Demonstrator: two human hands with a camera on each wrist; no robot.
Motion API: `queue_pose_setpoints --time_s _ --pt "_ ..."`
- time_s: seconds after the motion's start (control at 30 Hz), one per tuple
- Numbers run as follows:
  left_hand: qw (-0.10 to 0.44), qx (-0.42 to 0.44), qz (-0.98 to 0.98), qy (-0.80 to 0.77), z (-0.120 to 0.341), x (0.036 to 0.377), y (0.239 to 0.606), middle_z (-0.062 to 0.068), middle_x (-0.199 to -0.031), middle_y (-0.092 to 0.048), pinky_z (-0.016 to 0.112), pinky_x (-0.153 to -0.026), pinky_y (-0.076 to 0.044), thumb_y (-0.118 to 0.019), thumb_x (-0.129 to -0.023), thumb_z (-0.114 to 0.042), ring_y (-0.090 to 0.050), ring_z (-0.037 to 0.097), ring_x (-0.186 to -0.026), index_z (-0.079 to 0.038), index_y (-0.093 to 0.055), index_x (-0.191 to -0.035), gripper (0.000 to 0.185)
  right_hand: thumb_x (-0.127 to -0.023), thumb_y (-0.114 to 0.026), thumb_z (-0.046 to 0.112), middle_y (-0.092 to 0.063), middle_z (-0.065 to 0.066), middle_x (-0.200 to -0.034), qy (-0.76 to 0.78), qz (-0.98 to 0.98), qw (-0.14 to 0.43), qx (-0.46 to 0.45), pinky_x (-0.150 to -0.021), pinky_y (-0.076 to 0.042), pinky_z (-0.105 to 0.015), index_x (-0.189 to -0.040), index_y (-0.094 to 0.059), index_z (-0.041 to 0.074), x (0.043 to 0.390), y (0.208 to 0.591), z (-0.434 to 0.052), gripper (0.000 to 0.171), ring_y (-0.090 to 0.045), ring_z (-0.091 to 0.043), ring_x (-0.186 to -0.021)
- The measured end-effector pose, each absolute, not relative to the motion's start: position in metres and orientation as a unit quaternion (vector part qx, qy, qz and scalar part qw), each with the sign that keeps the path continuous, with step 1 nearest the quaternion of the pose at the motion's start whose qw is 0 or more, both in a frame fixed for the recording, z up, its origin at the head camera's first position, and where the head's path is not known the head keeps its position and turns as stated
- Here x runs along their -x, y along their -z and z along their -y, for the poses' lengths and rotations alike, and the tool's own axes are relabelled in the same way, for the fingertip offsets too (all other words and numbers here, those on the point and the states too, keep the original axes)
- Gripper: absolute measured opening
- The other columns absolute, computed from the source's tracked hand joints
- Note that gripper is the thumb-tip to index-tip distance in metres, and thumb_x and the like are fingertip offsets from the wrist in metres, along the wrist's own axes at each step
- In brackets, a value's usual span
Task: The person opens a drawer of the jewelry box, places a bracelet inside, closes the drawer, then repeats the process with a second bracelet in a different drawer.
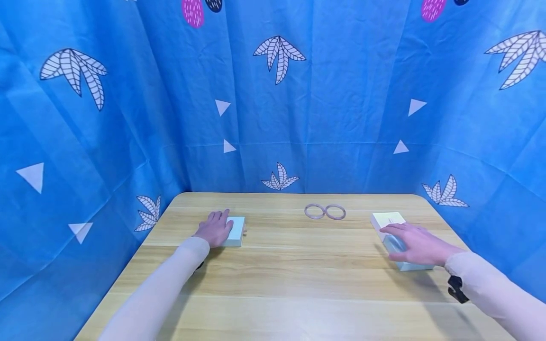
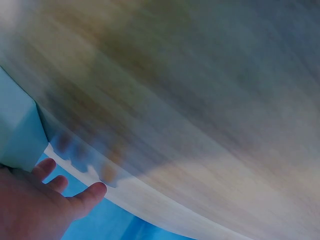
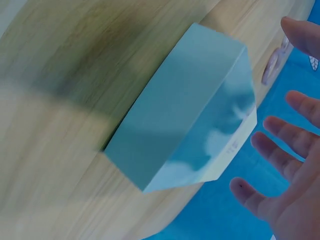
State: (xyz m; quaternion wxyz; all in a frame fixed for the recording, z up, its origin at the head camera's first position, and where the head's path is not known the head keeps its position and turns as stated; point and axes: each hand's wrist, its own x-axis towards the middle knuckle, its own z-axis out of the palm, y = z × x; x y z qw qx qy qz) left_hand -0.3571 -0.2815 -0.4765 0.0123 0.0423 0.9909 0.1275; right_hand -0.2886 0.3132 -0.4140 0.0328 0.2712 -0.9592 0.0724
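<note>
Your left hand (image 1: 215,228) lay flat, fingers straight, on the left box (image 1: 235,230). Your right hand (image 1: 415,244), fingers spread, hovered over the right box (image 1: 394,237), no grip visible. Both boxes sat closed on the table (image 1: 281,279); contents hidden. They looked rigid, light, smooth-sided: hold by opposite side walls.

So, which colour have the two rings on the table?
The two rings are pale pink; the head view shows them best.
</note>
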Motion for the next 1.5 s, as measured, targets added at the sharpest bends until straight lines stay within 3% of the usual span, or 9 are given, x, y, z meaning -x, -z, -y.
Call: queue_pose_setpoints --time_s 0.77,1.5 --pt "0.015 -0.051 -0.990 -0.129 0.283 0.353 0.476 0.024 -0.162 -0.026 0.075 -0.110 -0.022 -0.018 -0.106 -0.052 -0.018 0.044 -0.151 -0.008 -0.017 -0.162 0.071 -0.087 -0.071 0.055 -0.052 -0.025 -0.145 -0.068 0.968 -0.006 -0.243 -0.090 -0.040 -0.075 -0.139 -0.059 0.008 0.288 0.421 -0.323 0.071 -0.048 -0.050 -0.132" --pt "0.016 -0.050 -0.990 -0.131 0.278 0.350 0.471 0.025 -0.161 -0.026 0.076 -0.110 -0.021 -0.021 -0.107 -0.049 -0.018 0.044 -0.151 -0.007 -0.017 -0.162 0.069 -0.086 -0.070 0.059 -0.047 -0.026 -0.149 -0.074 0.975 -0.038 -0.206 -0.094 -0.032 -0.081 -0.142 -0.056 0.009 0.293 0.425 -0.322 0.076 -0.043 -0.052 -0.134"
